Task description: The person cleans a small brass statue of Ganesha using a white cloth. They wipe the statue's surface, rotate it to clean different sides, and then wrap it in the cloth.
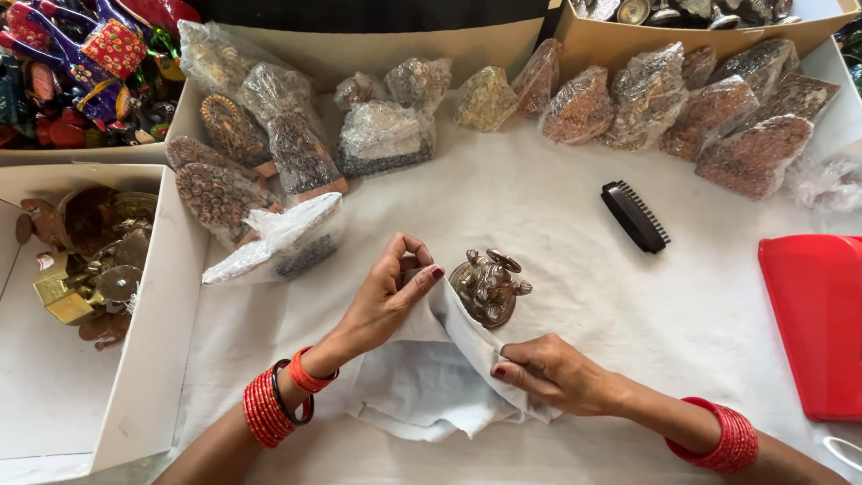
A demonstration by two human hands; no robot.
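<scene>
Two hands are pinched onto a white cloth (431,359), left hand (386,296) and right hand (552,373), stretched beside the brass figurine (489,286) on the table; looks like wiping, figurine probably needs covering next.

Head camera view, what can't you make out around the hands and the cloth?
- Small metal figurine: base hidden by white cloth, head view.
- Left hand fingertips: tucked behind the cloth.
- Red tray: cut off by right edge.
- Wrapped pieces: blurred by plastic wrap.
</scene>
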